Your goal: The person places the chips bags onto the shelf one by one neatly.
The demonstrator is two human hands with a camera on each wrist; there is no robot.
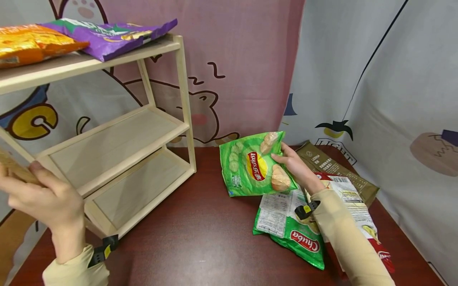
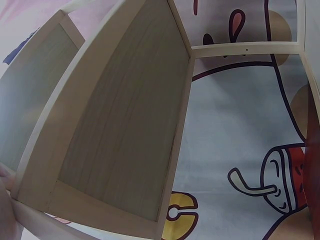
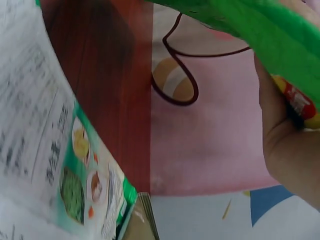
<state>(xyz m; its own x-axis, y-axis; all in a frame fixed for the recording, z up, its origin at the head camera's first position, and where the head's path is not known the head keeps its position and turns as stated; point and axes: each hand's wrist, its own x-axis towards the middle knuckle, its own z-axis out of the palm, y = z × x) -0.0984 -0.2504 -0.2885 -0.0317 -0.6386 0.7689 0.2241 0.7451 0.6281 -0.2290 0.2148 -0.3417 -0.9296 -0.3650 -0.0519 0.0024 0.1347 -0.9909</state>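
My right hand [image 1: 298,167] grips the right edge of a green Lay's chip bag [image 1: 237,169], raised over the table, its printed front facing me. The thumb lies on the front of the bag. In the right wrist view the green bag [image 3: 225,22] crosses the top corner. At the left, my left hand [image 1: 50,194] holds a wooden part of the pale shelf [image 1: 143,159] near its left front; some fingers fall outside the head view. The left wrist view shows the shelf's tier panel [image 2: 125,115], with only a sliver of the hand [image 2: 7,215].
An orange bag [image 1: 35,43] and a purple bag [image 1: 111,35] lie on the top tier. On the table's [image 1: 200,238] right side lie a green Chuba bag [image 1: 286,234], a red and white bag [image 1: 358,214] and a brown bag [image 1: 329,165], overlapping. Printed cloth hangs behind.
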